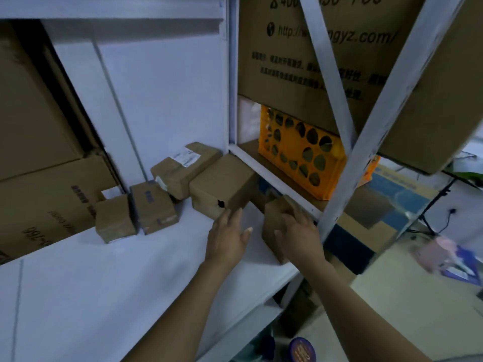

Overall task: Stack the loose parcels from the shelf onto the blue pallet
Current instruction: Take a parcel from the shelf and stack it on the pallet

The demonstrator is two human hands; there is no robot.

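Small parcel (271, 218) sits at the shelf (130, 270) edge, just below the orange crate (300, 158). Your right hand (300, 231) fingers clasp it. Left hand (230, 236) is released, farther from the crate. Likely light, stiff cardboard; grip opposite faces.

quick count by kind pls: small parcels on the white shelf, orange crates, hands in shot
small parcels on the white shelf: 5
orange crate: 1
hands, left hand and right hand: 2
total: 8
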